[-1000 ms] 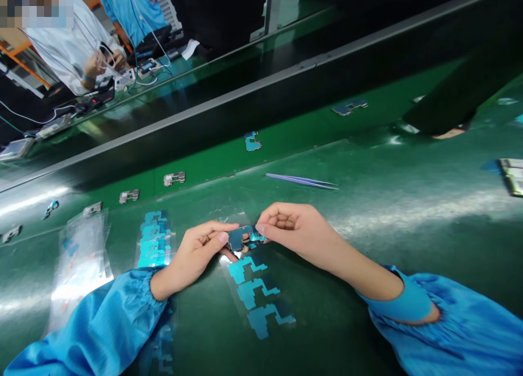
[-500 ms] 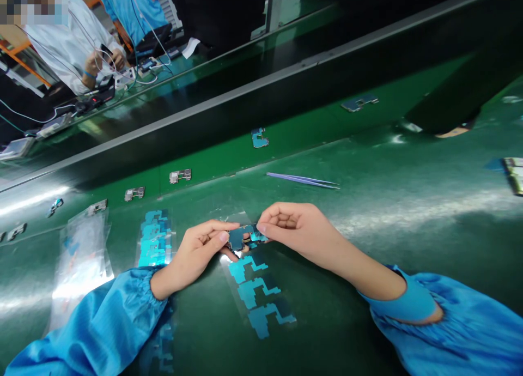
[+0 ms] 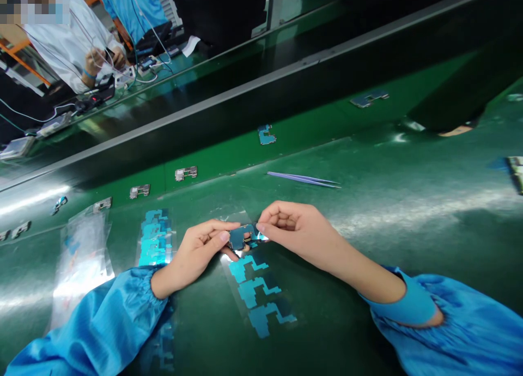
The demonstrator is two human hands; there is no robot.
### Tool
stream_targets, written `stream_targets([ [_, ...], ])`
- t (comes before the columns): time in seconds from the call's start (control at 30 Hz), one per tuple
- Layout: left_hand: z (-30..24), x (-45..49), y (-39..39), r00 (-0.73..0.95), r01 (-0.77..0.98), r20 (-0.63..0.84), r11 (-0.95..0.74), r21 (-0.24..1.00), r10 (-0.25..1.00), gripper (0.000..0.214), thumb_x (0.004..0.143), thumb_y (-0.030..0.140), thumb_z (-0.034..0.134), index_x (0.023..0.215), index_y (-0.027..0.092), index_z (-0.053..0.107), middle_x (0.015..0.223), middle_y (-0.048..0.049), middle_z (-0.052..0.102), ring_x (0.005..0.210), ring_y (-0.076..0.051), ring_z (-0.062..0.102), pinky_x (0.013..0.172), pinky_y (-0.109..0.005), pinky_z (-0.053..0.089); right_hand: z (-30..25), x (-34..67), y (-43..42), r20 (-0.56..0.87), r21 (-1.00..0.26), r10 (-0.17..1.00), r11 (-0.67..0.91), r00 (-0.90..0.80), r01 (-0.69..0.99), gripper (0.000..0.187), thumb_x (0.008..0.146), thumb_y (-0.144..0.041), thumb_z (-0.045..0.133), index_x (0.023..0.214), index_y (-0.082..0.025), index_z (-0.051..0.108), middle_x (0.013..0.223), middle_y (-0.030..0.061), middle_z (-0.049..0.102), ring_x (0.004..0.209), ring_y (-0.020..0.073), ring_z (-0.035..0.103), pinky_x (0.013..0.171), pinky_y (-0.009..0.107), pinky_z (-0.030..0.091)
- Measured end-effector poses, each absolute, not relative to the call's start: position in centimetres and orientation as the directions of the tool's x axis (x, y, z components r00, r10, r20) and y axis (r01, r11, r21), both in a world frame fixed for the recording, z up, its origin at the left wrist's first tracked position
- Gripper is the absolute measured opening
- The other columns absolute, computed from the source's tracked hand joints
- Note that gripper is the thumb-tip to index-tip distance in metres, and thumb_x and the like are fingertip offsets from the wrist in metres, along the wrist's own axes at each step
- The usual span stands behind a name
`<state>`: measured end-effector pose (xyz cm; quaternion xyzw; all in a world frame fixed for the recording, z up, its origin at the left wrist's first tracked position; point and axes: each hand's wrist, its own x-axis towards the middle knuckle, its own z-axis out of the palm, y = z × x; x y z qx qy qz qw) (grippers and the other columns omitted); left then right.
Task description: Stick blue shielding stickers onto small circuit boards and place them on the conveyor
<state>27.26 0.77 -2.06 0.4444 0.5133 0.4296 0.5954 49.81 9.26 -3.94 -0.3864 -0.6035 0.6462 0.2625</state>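
A small circuit board [image 3: 242, 237] with a blue face is held between my two hands above the green bench. My left hand [image 3: 198, 250] pinches its left end, thumb on top and fingers beneath. At the board's right end, the thumb and forefinger of my right hand [image 3: 292, 226] are closed on it; a shiny bit shows beside that thumb, and I cannot tell if it is loose film. Below the board lies a clear sheet with blue shaped stickers [image 3: 261, 291]. Purple tweezers [image 3: 303, 179] rest beyond my right hand.
Another sticker sheet [image 3: 156, 237] and clear plastic bags [image 3: 84, 256] lie to the left. Several boards, one of them a blue board [image 3: 267, 135], sit along the green conveyor belt [image 3: 229, 150]. A dark sleeve reaches in at right. Across the line stands a person in white [image 3: 65, 38].
The boards on the conveyor have shifted a little to the right. My hands and the held board have hardly moved; the glint at its right end has changed.
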Motion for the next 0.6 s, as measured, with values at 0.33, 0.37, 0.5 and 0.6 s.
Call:
stream_targets([
  [0.33, -2.2, 27.4, 1.0, 0.131, -0.152, -0.225, 0.244, 0.958, 0.965, 0.033, 0.096, 0.043, 0.081, 0.115, 0.016, 0.081, 0.09, -0.0066, 0.082, 0.068, -0.015, 0.078, 0.071, -0.026, 0.068, -3.9, 49.3, 8.4, -0.17, -0.981, 0.83, -0.09, -0.531, 0.174, 0.027, 0.086, -0.049, 0.072, 0.094, -0.024, 0.066, 0.065, -0.0061, 0.045, 0.058, 0.0157, 0.048, 0.057, 0.034, 0.044],
  [0.37, -2.3, 27.4, 1.0, 0.134, -0.151, -0.228, 0.247, 0.957, 0.965, 0.034, 0.096, 0.044, 0.081, 0.116, 0.015, 0.081, 0.089, -0.0067, 0.082, 0.068, -0.015, 0.078, 0.071, -0.025, 0.068, -3.8, 49.2, 8.3, -0.163, -0.98, 0.834, -0.075, -0.527, 0.185, 0.028, 0.085, -0.05, 0.073, 0.093, -0.024, 0.068, 0.069, -0.0051, 0.045, 0.059, 0.0153, 0.047, 0.056, 0.033, 0.043],
  [0.5, -2.8, 27.3, 0.9, 0.126, -0.107, -0.243, 0.257, 0.96, 0.962, 0.043, 0.096, 0.049, 0.08, 0.121, 0.013, 0.079, 0.087, -0.008, 0.081, 0.067, -0.016, 0.077, 0.069, -0.027, 0.067, -3.4, 48.7, 8.1, -0.109, -0.976, 0.843, 0.01, -0.526, 0.217, 0.026, 0.081, -0.048, 0.075, 0.089, -0.024, 0.074, 0.095, 0.0048, 0.058, 0.077, 0.0199, 0.061, 0.057, 0.033, 0.049],
  [0.6, -3.0, 27.3, 0.8, 0.128, -0.059, -0.241, 0.25, 0.966, 0.962, 0.045, 0.097, 0.051, 0.078, 0.122, 0.013, 0.079, 0.089, -0.0093, 0.08, 0.068, -0.018, 0.078, 0.07, -0.028, 0.066, -3.3, 48.4, 7.9, -0.096, -0.972, 0.843, 0.034, -0.53, 0.231, 0.024, 0.082, -0.047, 0.075, 0.088, -0.024, 0.073, 0.1, 0.0066, 0.063, 0.084, 0.0224, 0.066, 0.059, 0.033, 0.05],
])
